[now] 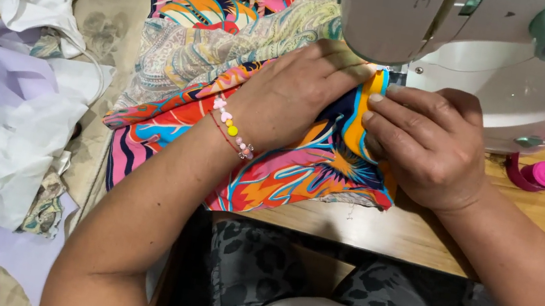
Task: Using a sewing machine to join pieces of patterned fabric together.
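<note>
Where the fingertips pinch its folded edge, the bright tropical-print cotton fabric lies under the white sewing machine; left hand pressed flat, right hand gripping; wooden tabletop, near edge.

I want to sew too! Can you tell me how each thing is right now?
Left hand: flat, pressing the colourful fabric.
Right hand: fingers pinching the fabric's edge.
Colourful fabric: bunched, under the sewing machine.
Pink spool: lying on its side.
Scrap pile: heaped, crumpled.
</note>
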